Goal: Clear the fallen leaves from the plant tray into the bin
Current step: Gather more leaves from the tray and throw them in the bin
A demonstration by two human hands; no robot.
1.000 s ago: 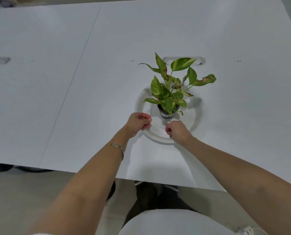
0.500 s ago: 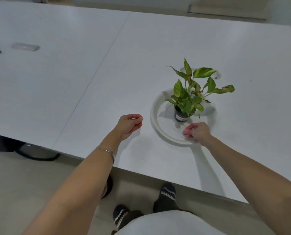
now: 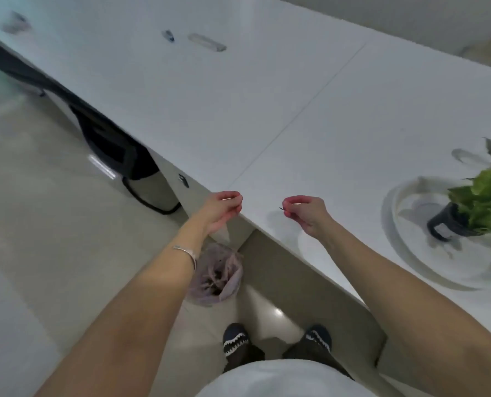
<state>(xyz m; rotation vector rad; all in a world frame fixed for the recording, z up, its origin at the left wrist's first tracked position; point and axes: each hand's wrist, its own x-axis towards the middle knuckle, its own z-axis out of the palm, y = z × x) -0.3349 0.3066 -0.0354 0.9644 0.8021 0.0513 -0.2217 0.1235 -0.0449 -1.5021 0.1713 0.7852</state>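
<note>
- Pinched grip on both hands: the right hand (image 3: 305,211) holds a dark leaf scrap (image 3: 281,208) between fingertips; the left hand (image 3: 220,209) is pinched shut, its contents too small to tell.
- Both hands have left the plant tray (image 3: 427,270), now at 3 o'clock on the surface (image 3: 238,110).
- Lined bin (image 3: 217,275) sits on the floor at 6 o'clock, below the left hand.
- Dropping likely comes next.

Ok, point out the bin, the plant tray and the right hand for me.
bin (image 3: 222,277): head view, on its bag-lined rim.
plant tray (image 3: 404,250): head view, on its bare white rim.
right hand (image 3: 305,210): head view, on the palm, fingers pinched.
</note>
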